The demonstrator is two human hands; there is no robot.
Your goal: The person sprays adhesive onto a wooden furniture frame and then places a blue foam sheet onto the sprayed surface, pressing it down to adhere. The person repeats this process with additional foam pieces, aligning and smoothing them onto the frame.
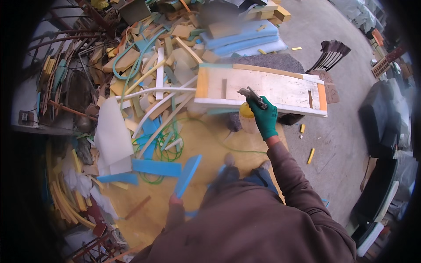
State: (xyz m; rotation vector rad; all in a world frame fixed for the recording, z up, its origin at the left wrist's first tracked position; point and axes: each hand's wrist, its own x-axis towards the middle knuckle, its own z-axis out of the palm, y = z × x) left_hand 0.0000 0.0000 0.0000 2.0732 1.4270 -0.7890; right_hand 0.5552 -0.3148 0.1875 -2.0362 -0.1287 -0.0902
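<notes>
Place: on a floor of yellow foam sheet point(206, 144), standing, looking down past a brown sleeve and two shoes.
Right hand point(264, 117): wearing a green glove, closing fully around the grip of a grey spray gun point(252, 96), reaching forward at arm's length.
Spray gun: pointing its nozzle up and left over the lower edge of the board, carrying a pale yellow-topped cup point(247, 117) hanging beneath it.
Board point(263, 87): lying flat and slightly tilted just ahead of the feet, showing a whitish, streaked top with an orange-yellow band at each end and a narrow slot near the right end; resting partly on a grey block behind it.
Left hand point(175, 210): bare, blurring low in the view, pinching the bottom end of a blue foam strip point(187, 175); fingers closing on it, though exact spread cannot be told through the blur.
Blue foam strip: standing nearly upright, leaning right, well apart from the board.
Scrap pile point(149, 65): spreading across the upper left, mixing yellow, white and teal foam offcuts, long white strips and looping green cord.
White foam piece point(112, 136): lying at the pile's lower edge, beside flat blue offcuts point(155, 167).
Blue foam slabs point(241, 37): stacking behind the board.
Bare concrete point(333, 144): lying to the right, dotted with small yellow offcuts.
</notes>
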